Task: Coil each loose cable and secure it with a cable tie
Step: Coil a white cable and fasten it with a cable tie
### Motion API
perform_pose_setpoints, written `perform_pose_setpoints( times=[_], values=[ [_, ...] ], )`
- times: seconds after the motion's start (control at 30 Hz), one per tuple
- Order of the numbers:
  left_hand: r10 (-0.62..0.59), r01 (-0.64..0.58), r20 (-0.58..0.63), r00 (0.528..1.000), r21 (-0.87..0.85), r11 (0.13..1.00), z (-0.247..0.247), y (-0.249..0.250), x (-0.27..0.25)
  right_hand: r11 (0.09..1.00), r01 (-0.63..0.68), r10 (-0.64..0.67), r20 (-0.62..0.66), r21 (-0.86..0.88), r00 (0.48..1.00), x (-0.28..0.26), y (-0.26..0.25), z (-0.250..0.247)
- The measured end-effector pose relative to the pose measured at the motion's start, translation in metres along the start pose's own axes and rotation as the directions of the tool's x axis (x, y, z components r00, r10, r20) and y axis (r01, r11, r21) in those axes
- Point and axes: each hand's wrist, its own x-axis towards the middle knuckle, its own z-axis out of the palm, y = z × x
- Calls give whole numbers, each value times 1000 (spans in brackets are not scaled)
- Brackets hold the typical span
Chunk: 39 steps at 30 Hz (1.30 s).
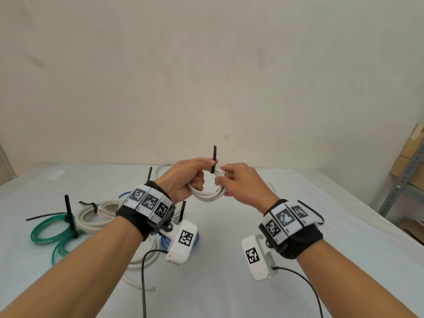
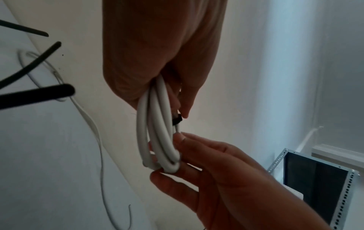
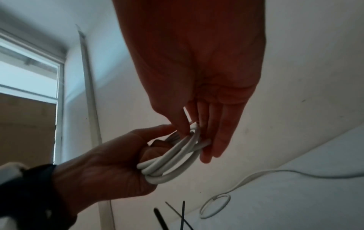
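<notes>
Your left hand (image 1: 183,177) is curled round a small coil of white cable (image 1: 207,191), held up above the table (image 1: 298,226), and its thumb and forefinger pinch one black cable tie (image 1: 213,159) that stands upright against the top of the coil; your right hand (image 1: 243,182) meets the coil from the other side, fingertips on its strands. From the head view you can count, on the table to your left, one green coil (image 1: 49,232) with two black ties on it, one cream coil (image 1: 96,216) with one tie, part of a blue coil (image 1: 165,241) under your left wrist, a white cable below it, and one loose white cable (image 1: 164,167) behind your hands. Each wrist band shows three square black-and-white coded tags, and each wrist camera shows one more; no readable words appear. From the left wrist view, about four white strands (image 2: 157,124) hang from your left hand (image 2: 157,54), a bit of black tie (image 2: 176,120) sits at the coil's edge, and your right hand's fingers (image 2: 197,144) pinch the bottom of the loop. From the right wrist view, your right hand (image 3: 197,77) has fairly straight fingers lying along the coil (image 3: 173,158) with the thumb pressing it, while your left hand (image 3: 110,163) grips the other end.
</notes>
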Motion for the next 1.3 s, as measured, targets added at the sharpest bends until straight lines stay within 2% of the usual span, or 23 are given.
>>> perform_pose_setpoints(
  times=[0.17,0.37,0.43,0.53,0.7,0.77,0.9,0.97,1.07,1.17,1.23,1.3],
  values=[
    [-1,4,-32,1000,83,997,-17,-13,3,999,-40,40,-11,29,999,1,1,16],
    [-53,42,91,994,118,992,-31,-15,4,994,-51,49,27,94,998,4,4,26],
    [-21,10,110,994,97,995,-30,-15,5,986,-76,77,-1,148,997,7,6,28],
    [56,-64,71,996,118,991,-28,-16,9,961,-117,120,4,249,993,11,7,27],
    [144,-157,78,986,193,968,-29,-19,17,959,-123,127,2,256,992,15,8,27],
    [179,-192,88,980,173,966,-27,-20,16,957,-124,131,-12,264,991,16,8,26],
    [243,-253,95,965,105,962,-21,-25,14,970,-102,114,-42,222,993,17,10,25],
    [240,-250,87,967,133,959,-19,-25,12,974,-100,110,-37,202,993,16,11,24],
    [239,-248,70,969,204,947,-20,-24,12,995,-94,95,-41,38,995,18,12,19],
    [241,-253,86,967,171,952,-19,-24,13,985,-131,114,-141,-117,983,21,8,12],
    [241,-254,96,966,162,954,-16,-23,13,985,-119,90,-214,-127,973,22,6,10],
    [238,-252,103,966,160,954,-13,-22,13,997,-42,24,-255,-65,967,23,4,8]
  ],
)
